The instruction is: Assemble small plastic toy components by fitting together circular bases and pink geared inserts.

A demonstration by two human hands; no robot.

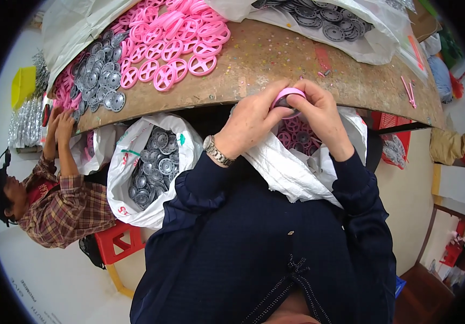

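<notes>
Both hands meet at the table's front edge around one pink plastic wheel ring (295,91) with a grey disc (282,101) against its inside. My left hand (251,123) wraps the left side, its thumb pressing at the disc. From the right, my right hand (323,114) grips the ring with its thumb laid over the front. Fingers partly cover the parts, so I cannot tell how deep the disc sits. Directly below hangs a white woven sack (281,170) holding pink wheels with grey centres (292,135).
Pink wheel rings (165,51) and grey discs (97,75) lie heaped on the wooden table (265,59). A white sack (119,189) of grey discs stands at my left. More discs (332,24) spill from a bag at the back. A co-worker (65,200) sits far left; a red crate (397,140) stands right.
</notes>
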